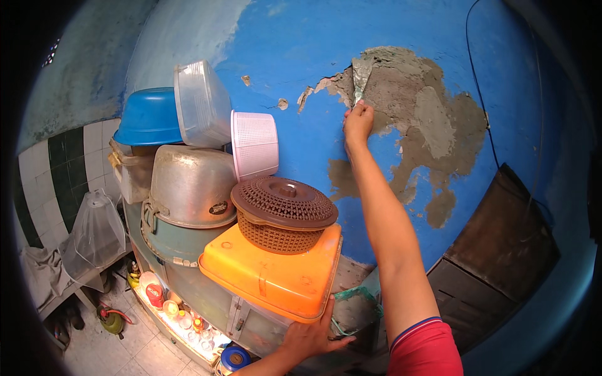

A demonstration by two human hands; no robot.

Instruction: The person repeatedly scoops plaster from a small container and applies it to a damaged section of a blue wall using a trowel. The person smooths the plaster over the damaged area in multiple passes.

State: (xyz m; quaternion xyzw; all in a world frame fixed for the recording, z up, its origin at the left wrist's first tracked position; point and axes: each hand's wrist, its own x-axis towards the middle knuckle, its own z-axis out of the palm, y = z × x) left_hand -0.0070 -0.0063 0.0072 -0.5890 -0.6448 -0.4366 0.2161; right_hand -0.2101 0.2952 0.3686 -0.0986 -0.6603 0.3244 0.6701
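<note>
My right hand (359, 125), arm stretched up, is closed round the lower end of a putty knife (362, 76). The knife's wide, mortar-smeared blade lies against the upper left of a rough grey mortar patch (401, 94) on the blue wall. Low in the middle, my left hand (313, 335) has its thumb and forefinger spread beside a green-rimmed container (356, 311) with grey material inside. Its fingertips are by the corner of an upturned orange basin (269, 269); I cannot tell whether they bear on the container.
A brown lidded basket (285, 232) stands on the orange basin. Left of it are a metal pot (191, 185), a pink basket (255, 144), a clear tub (202, 103) and a blue basin (149, 116), stacked. A black cable (480, 88) hangs at right, above a dark brown panel (495, 232).
</note>
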